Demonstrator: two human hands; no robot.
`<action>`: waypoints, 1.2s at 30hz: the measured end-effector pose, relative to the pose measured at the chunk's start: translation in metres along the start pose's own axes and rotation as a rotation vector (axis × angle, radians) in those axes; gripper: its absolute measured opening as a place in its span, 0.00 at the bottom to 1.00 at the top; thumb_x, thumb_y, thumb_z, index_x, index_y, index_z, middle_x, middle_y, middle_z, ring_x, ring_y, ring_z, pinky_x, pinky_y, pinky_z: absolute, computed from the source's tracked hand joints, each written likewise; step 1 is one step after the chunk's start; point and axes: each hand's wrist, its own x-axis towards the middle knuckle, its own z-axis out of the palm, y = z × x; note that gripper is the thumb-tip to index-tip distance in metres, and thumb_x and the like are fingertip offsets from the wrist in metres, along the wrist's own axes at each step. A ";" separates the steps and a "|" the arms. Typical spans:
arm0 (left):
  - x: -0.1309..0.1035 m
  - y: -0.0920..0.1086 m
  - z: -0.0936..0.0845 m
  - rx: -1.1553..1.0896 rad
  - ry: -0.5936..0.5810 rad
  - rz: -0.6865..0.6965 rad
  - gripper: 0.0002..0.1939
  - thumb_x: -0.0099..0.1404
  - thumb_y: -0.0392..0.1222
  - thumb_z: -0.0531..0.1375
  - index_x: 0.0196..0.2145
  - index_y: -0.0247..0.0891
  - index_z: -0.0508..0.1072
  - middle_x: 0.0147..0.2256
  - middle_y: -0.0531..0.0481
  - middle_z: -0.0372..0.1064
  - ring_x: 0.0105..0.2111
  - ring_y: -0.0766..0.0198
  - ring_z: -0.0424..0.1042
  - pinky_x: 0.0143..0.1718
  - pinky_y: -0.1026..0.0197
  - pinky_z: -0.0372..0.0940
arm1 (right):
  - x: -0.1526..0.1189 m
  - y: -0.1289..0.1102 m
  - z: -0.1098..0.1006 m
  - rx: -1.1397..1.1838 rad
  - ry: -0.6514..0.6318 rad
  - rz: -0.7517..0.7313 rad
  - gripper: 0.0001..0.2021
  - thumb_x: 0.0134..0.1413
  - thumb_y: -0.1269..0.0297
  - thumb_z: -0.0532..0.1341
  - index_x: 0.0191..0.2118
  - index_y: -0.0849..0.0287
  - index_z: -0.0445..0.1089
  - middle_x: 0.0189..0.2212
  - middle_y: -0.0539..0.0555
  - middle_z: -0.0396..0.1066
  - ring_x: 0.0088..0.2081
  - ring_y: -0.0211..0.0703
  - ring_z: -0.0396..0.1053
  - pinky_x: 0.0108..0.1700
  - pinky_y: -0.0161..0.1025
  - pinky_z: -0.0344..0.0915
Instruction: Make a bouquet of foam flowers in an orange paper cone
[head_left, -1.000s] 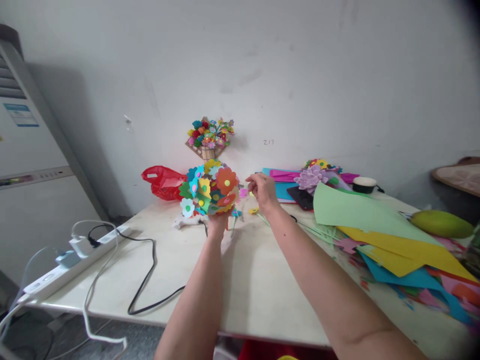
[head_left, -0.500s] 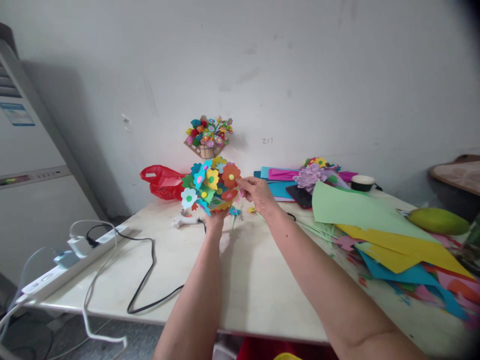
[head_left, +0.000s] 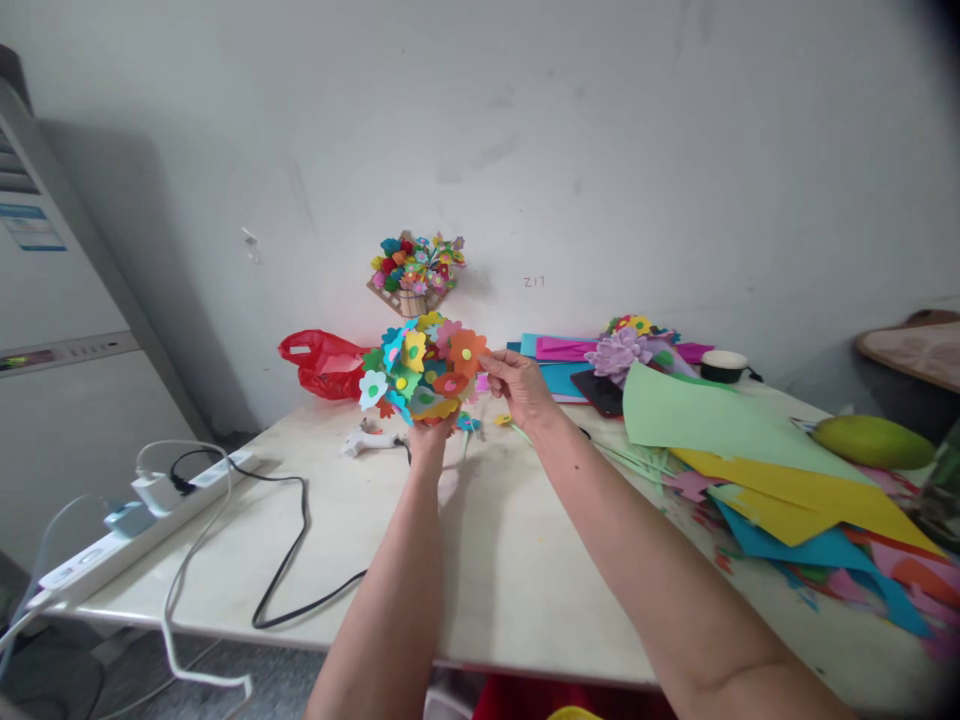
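A bouquet of colourful craft flowers [head_left: 427,372] is held up over the middle of the table. From below, my left hand [head_left: 433,432] closes round its base; the stems and most of those fingers are hidden behind the blooms. On the bouquet's right side my right hand [head_left: 519,383] pinches the edge of an orange flower [head_left: 468,352] with a yellow centre between thumb and fingers. Beneath, a small blue flower [head_left: 469,423] and a yellow flower [head_left: 503,420] lie on the tabletop. A white glue gun [head_left: 369,440] rests left of my left hand.
At left lie a white power strip [head_left: 150,525] and a black cord [head_left: 306,515]. A red plastic bag [head_left: 324,365] sits at the back. Coloured sheets [head_left: 739,425], a lilac flower [head_left: 619,355], green stems [head_left: 637,457] and a green mango-like fruit [head_left: 874,442] occupy the right side.
The bouquet has turned slightly, so a pink flower now shows near its top right. The orange flower and my right hand have shifted a little to the right.
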 end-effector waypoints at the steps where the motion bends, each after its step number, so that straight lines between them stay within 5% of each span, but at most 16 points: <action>1: -0.002 0.003 0.001 -0.007 0.007 -0.009 0.20 0.41 0.48 0.70 0.29 0.36 0.69 0.20 0.54 0.64 0.18 0.67 0.61 0.23 0.60 0.58 | 0.001 0.000 -0.001 0.000 0.006 -0.004 0.13 0.33 0.58 0.69 0.23 0.59 0.68 0.13 0.42 0.60 0.15 0.28 0.51 0.19 0.32 0.48; 12: -0.014 0.018 0.006 -0.077 -0.103 -0.088 0.19 0.42 0.48 0.69 0.27 0.35 0.68 0.20 0.54 0.65 0.16 0.70 0.62 0.20 0.64 0.57 | 0.004 0.003 -0.001 0.018 0.118 0.014 0.17 0.27 0.55 0.71 0.20 0.59 0.66 0.11 0.44 0.62 0.12 0.28 0.51 0.15 0.32 0.42; 36: -0.015 0.015 0.006 -0.041 -0.194 -0.079 0.18 0.43 0.50 0.68 0.26 0.37 0.67 0.20 0.54 0.64 0.17 0.69 0.61 0.21 0.63 0.56 | -0.002 -0.006 0.008 -0.097 -0.027 -0.073 0.17 0.34 0.53 0.70 0.18 0.59 0.66 0.13 0.48 0.66 0.13 0.27 0.49 0.16 0.33 0.43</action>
